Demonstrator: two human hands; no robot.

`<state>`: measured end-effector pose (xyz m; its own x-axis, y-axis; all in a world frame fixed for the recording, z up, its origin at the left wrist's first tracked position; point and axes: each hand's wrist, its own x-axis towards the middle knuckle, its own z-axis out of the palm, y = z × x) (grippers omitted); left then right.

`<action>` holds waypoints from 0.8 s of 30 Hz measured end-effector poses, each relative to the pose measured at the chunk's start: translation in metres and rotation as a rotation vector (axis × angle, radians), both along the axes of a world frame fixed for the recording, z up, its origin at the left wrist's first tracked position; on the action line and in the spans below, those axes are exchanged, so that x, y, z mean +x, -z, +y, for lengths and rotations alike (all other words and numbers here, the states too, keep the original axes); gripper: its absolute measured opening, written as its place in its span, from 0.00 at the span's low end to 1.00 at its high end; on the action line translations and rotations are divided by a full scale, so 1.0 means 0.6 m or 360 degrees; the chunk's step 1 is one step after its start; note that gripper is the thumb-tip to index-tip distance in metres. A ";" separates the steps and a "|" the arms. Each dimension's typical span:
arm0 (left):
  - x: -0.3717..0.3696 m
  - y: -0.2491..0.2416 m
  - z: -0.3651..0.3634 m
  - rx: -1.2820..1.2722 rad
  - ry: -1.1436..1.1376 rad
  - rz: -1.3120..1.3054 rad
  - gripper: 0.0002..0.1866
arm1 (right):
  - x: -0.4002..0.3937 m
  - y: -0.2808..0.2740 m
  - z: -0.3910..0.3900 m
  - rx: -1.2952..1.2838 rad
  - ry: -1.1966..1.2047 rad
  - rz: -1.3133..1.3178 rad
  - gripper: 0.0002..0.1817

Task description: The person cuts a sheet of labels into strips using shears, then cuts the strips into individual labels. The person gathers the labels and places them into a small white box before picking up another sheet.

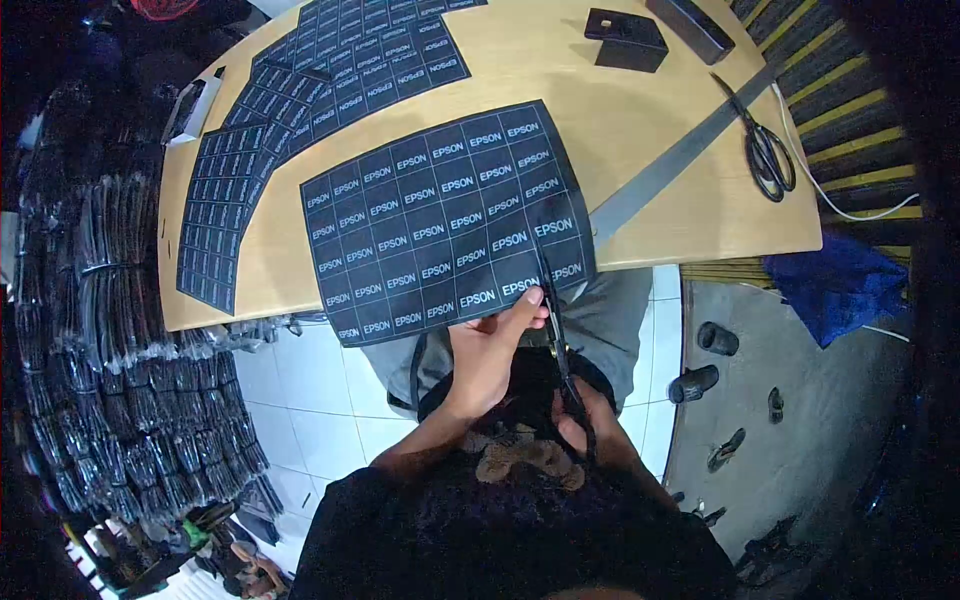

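A dark sheet (420, 230) printed with white EPSON labels in a grid lies partly on the table and juts over its near edge. At its lower edge, my left hand (485, 355) pinches the sheet, thumb on top. My right hand (597, 425) is closed round the handles of black scissors (558, 340), close to my body. The scissors' blades point away from me and reach into the sheet near its right end, beside my left thumb. Part of the right hand's fingers is hidden behind the handles.
On the wooden table (270, 265) lie more printed label sheets (380, 65), a long metal ruler (680, 155), a second pair of scissors (765, 160) and a dark box-like piece (625, 40). Bundles of dark plastic-wrapped items (130, 270) are stacked at left. A blue bag (840, 285) hangs at right.
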<state>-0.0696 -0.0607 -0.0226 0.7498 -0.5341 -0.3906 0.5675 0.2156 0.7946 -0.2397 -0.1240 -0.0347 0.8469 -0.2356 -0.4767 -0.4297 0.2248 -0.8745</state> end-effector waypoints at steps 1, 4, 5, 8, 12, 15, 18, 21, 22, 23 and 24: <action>0.000 -0.001 0.000 0.0006 0.0000 0.0009 0.08 | 0.000 -0.001 0.000 -0.0012 -0.0011 -0.0002 0.32; 0.001 -0.001 -0.001 0.0026 0.0007 0.0012 0.08 | -0.004 0.003 0.000 -0.0055 -0.0030 -0.0025 0.24; 0.002 -0.001 -0.002 0.0043 0.0013 0.0005 0.08 | -0.006 0.006 0.000 -0.0085 -0.0040 -0.0046 0.17; 0.002 -0.004 -0.003 0.0063 0.0036 0.0030 0.06 | -0.004 0.010 0.000 -0.0138 -0.0034 -0.0106 0.15; 0.003 -0.001 -0.003 0.0043 0.0040 0.0048 0.06 | 0.002 -0.003 0.002 -0.0088 0.0033 -0.0054 0.15; 0.003 -0.002 -0.003 0.0034 0.0042 0.0085 0.06 | 0.004 -0.007 -0.001 -0.0125 -0.0016 0.0013 0.14; 0.006 -0.005 -0.002 0.0029 0.0051 0.0112 0.07 | 0.001 -0.001 0.001 -0.0081 0.0006 0.0098 0.14; 0.008 -0.006 -0.002 0.0077 0.0073 0.0155 0.08 | -0.003 0.011 0.000 -0.0232 -0.0055 0.0010 0.13; 0.009 -0.009 -0.002 0.0081 0.0076 0.0158 0.09 | -0.004 0.013 0.000 -0.0078 -0.0052 -0.0013 0.13; 0.009 -0.010 -0.001 0.0086 0.0077 0.0161 0.10 | -0.004 0.015 0.001 0.0076 -0.0051 -0.0038 0.13; 0.008 -0.007 0.001 0.0026 0.0075 0.0154 0.10 | 0.000 0.000 -0.005 0.0090 -0.0101 -0.0013 0.14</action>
